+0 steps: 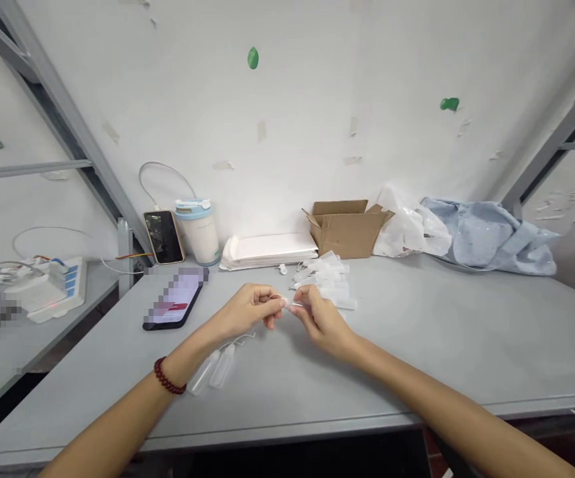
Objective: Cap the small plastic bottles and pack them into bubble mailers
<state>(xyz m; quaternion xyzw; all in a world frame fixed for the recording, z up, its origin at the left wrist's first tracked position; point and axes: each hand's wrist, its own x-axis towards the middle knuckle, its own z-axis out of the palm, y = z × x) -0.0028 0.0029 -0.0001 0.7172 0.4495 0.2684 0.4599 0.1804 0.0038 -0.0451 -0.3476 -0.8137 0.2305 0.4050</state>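
Observation:
Over the middle of the table, my left hand (260, 307) pinches a small white piece (284, 302), from which a thin strand loops up. Its kind is too small to tell. My right hand (317, 318) meets it from the other side, thumb and forefinger closed on the piece's other end. Just behind my right hand lies a pile of translucent plastic bottles (330, 275) with thin spouts. Near my left wrist, two similar bottles (224, 367) lie on the table with thin bent strands at their tops. A tiny white part (282, 269) sits behind my hands.
Along the wall stand a propped phone (164, 236), a lidded cup (198, 232), stacked white envelopes (270, 249), an open cardboard box (344, 236), a white plastic bag (407, 226) and blue cloth (487, 232). Another phone (175, 302) lies left; a power strip (61, 292) is further left.

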